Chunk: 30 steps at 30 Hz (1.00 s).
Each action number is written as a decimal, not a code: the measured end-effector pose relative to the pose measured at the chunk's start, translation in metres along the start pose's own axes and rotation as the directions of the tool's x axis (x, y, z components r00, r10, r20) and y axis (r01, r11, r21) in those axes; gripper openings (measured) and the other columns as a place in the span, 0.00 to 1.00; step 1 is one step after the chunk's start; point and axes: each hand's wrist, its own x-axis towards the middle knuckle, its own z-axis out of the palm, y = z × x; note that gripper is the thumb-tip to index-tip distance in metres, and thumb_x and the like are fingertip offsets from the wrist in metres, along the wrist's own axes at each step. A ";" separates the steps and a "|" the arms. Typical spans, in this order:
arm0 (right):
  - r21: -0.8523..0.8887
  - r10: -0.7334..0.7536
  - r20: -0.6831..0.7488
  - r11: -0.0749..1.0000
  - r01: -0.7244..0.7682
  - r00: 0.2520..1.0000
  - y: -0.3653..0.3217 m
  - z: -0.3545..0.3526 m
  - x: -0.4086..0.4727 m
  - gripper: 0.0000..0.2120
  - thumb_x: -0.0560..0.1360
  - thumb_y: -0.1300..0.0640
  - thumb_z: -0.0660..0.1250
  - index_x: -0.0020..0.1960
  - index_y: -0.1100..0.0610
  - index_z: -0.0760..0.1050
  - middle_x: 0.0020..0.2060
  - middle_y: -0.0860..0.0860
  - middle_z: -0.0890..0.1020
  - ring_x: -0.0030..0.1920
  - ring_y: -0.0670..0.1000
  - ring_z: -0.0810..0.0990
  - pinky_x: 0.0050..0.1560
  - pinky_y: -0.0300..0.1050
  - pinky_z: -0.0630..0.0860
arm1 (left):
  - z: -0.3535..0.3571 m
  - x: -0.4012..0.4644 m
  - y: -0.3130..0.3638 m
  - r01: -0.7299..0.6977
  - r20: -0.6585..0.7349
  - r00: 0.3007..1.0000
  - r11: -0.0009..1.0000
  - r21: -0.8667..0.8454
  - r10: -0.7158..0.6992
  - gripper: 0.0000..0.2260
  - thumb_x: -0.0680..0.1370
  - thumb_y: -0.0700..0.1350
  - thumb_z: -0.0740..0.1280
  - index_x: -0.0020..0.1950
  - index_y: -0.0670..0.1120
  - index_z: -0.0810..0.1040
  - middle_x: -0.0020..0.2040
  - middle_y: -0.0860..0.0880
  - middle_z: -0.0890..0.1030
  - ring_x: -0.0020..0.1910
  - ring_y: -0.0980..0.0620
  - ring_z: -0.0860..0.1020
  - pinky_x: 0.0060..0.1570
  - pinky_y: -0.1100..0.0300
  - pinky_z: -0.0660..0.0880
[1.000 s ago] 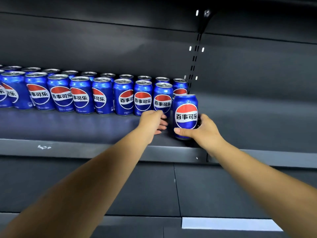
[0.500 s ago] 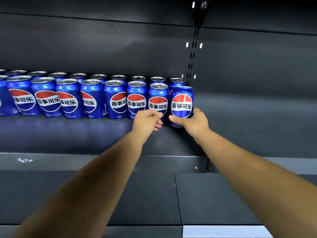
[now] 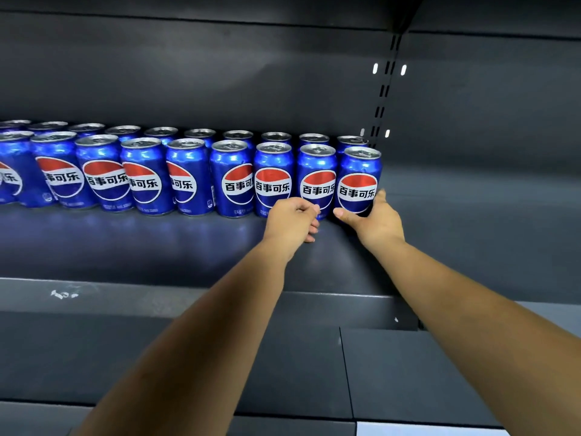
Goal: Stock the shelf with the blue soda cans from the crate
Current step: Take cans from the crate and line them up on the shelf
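Note:
Two rows of blue soda cans (image 3: 188,177) with red, white and blue logos stand on the dark shelf (image 3: 157,247). My right hand (image 3: 374,220) grips the rightmost front can (image 3: 358,177) near its base, thumb in front and fingers round its right side; the can stands upright, in line with the front row. My left hand (image 3: 290,220) is just in front of the neighbouring cans, fingers curled, its fingertips at the base of the second can from the right (image 3: 317,180). Whether it pinches that can is unclear. The crate is out of view.
The shelf runs on bare to the right of the last can (image 3: 471,221). A slotted upright (image 3: 383,89) divides the back wall just behind the row's right end. The shelf's grey front lip (image 3: 157,297) lies below my forearms, with a lower dark shelf (image 3: 408,372) underneath.
My right hand has pushed the can back from near the shelf's front edge into the front row. My left hand moved back along with it. The view has tilted up.

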 end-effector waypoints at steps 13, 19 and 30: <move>0.005 -0.022 -0.015 1.000 0.022 1.000 0.007 0.004 0.007 0.36 0.73 0.56 0.70 0.75 0.60 0.57 0.64 0.54 0.75 0.65 0.56 0.72 0.66 0.51 0.68 | 0.000 0.003 -0.003 -0.015 -0.009 1.000 0.999 0.038 0.015 0.06 0.80 0.41 0.63 0.46 0.43 0.77 0.36 0.49 0.77 0.34 0.56 0.75 0.25 0.69 0.72; -0.037 -0.035 -0.036 0.999 0.034 0.999 0.007 0.003 0.008 0.34 0.73 0.55 0.70 0.75 0.60 0.59 0.64 0.54 0.75 0.65 0.56 0.73 0.63 0.47 0.69 | -0.001 0.004 -0.004 -0.023 0.007 1.000 0.998 0.057 0.022 0.06 0.80 0.40 0.62 0.46 0.43 0.77 0.37 0.49 0.77 0.35 0.56 0.75 0.26 0.70 0.72; -0.216 0.033 0.063 0.976 -0.019 0.997 -0.010 -0.005 -0.007 0.41 0.78 0.51 0.64 0.77 0.62 0.40 0.71 0.58 0.67 0.70 0.60 0.66 0.68 0.52 0.65 | -0.001 -0.005 0.006 0.030 0.002 1.000 0.990 0.135 -0.031 0.10 0.78 0.36 0.59 0.40 0.46 0.75 0.37 0.49 0.77 0.37 0.54 0.75 0.30 0.65 0.76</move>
